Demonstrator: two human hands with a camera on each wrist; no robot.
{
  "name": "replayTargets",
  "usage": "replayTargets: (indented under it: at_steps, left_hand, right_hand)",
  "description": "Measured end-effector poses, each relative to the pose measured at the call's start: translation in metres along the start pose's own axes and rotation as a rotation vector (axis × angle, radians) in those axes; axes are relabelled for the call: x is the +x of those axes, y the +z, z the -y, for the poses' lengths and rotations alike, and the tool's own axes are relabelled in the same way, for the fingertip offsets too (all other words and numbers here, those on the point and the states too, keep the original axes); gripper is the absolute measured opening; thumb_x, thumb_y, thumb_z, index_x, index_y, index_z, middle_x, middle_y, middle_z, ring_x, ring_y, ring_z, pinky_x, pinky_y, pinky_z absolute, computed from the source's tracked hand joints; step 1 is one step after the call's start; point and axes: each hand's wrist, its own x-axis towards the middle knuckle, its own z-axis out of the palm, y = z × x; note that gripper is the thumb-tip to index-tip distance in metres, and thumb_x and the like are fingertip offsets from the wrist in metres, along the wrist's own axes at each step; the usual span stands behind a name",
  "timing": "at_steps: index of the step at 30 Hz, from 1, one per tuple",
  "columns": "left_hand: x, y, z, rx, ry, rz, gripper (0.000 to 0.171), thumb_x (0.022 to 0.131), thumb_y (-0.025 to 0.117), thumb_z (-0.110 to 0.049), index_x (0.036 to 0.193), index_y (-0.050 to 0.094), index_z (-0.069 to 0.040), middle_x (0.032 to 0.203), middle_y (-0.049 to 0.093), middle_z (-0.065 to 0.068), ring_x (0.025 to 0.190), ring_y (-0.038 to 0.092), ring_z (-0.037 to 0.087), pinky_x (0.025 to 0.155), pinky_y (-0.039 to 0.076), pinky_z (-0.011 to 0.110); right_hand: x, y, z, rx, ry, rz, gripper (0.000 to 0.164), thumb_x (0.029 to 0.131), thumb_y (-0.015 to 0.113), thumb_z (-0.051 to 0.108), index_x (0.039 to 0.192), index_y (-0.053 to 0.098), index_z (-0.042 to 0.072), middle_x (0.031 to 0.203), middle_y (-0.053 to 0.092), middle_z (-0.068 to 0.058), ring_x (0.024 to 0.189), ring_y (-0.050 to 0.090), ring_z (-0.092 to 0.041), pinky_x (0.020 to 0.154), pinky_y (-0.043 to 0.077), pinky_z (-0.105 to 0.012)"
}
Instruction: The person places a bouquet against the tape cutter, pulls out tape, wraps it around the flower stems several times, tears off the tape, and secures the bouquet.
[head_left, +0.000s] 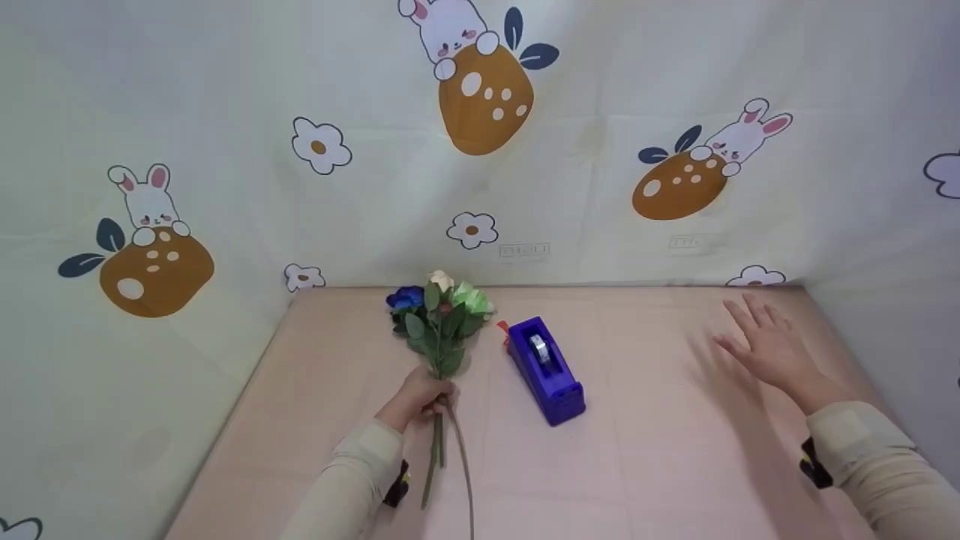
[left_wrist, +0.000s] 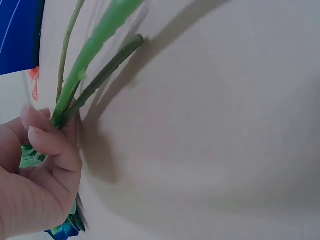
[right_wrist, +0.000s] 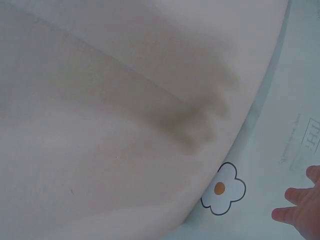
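Observation:
My left hand grips a bunch of artificial flowers by the stems, with blue, cream and green heads pointing away from me. Below the fist the stems spread apart, one longer and thinner than the others. In the left wrist view, the curled fingers and thumb of that hand close round the green stems. My right hand hovers over the right side of the table with its fingers spread, holding nothing. Only its fingertips show in the right wrist view.
Right of the flowers stands a blue tape dispenser with a roll of tape in it. A small orange-red ribbon sticks out by its left side. A pink cloth covers the table; a printed curtain hangs along its back edge.

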Motion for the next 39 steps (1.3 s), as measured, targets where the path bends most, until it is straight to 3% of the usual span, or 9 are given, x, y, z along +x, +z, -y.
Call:
replayTargets:
  at_steps: [4,8,13,18,24,28,32,39]
  left_hand:
    - [-0.001,-0.003,-0.001,-0.047,-0.042,0.026,0.025,0.089,0.047,-0.008,0.082,0.064,0.009,0.053,0.054,0.003,0.039,0.045,0.005,0.04,0.034,0.017]
    - [0.001,-0.006,-0.002,-0.064,-0.076,0.033,0.026,0.092,0.048,-0.01,0.081,0.065,0.008,0.05,0.052,0.001,0.04,0.044,0.005,0.041,0.033,0.018]
    - [0.003,-0.007,-0.003,-0.022,-0.058,-0.008,0.023,0.092,0.05,-0.009,0.073,0.057,0.0,0.048,0.045,-0.001,0.041,0.039,0.007,0.042,0.033,0.02]
    - [-0.002,-0.008,-0.004,-0.037,-0.013,-0.033,0.018,0.092,0.046,-0.006,0.075,0.05,-0.002,0.053,0.045,0.001,0.045,0.04,0.008,0.045,0.033,0.022]
    - [-0.012,-0.009,-0.007,0.019,0.105,-0.056,0.011,0.093,0.045,-0.005,0.086,0.048,0.001,0.064,0.048,0.003,0.05,0.043,0.008,0.048,0.037,0.021]
    - [-0.022,-0.013,-0.014,0.145,0.206,-0.084,0.018,0.095,0.047,-0.008,0.102,0.052,0.007,0.076,0.057,0.008,0.059,0.048,0.012,0.052,0.041,0.022]
    - [-0.033,-0.016,-0.03,0.246,0.278,-0.107,0.025,0.095,0.048,-0.011,0.11,0.054,0.008,0.08,0.062,0.009,0.065,0.051,0.016,0.054,0.042,0.024]
    - [-0.053,-0.017,-0.064,0.338,0.434,-0.153,0.02,0.093,0.051,-0.012,0.103,0.059,0.004,0.08,0.063,0.006,0.075,0.058,0.016,0.065,0.046,0.029]
  right_hand:
    - [-0.001,0.0,-0.001,-0.002,0.001,0.004,0.069,0.093,0.044,0.048,0.14,0.027,0.0,0.143,0.016,-0.033,0.122,0.017,-0.059,0.096,0.011,-0.068]
    - [-0.001,0.0,-0.001,-0.008,0.005,0.015,0.068,0.093,0.043,0.047,0.139,0.027,-0.001,0.143,0.015,-0.033,0.122,0.017,-0.059,0.096,0.012,-0.068]
    - [-0.001,0.001,-0.002,-0.014,0.01,0.024,0.069,0.094,0.042,0.047,0.14,0.026,-0.001,0.144,0.014,-0.033,0.122,0.017,-0.059,0.098,0.012,-0.067]
    - [-0.004,0.003,-0.004,0.005,0.002,0.015,0.067,0.094,0.043,0.045,0.14,0.026,-0.001,0.144,0.014,-0.033,0.122,0.016,-0.059,0.097,0.012,-0.067]
    - [-0.006,0.004,-0.005,0.009,-0.004,0.013,0.065,0.095,0.043,0.042,0.139,0.026,-0.002,0.143,0.015,-0.034,0.122,0.016,-0.059,0.097,0.012,-0.068]
    - [-0.007,0.003,-0.006,0.016,-0.014,-0.003,0.065,0.095,0.043,0.043,0.138,0.028,-0.003,0.141,0.017,-0.035,0.121,0.018,-0.06,0.096,0.013,-0.068]
    - [-0.007,0.001,-0.006,0.013,-0.023,-0.025,0.064,0.095,0.043,0.043,0.136,0.03,-0.004,0.139,0.019,-0.037,0.12,0.02,-0.06,0.095,0.015,-0.068]
    - [-0.008,0.001,-0.006,-0.002,-0.008,-0.02,0.066,0.095,0.041,0.045,0.136,0.03,-0.005,0.139,0.019,-0.037,0.121,0.019,-0.059,0.096,0.014,-0.068]
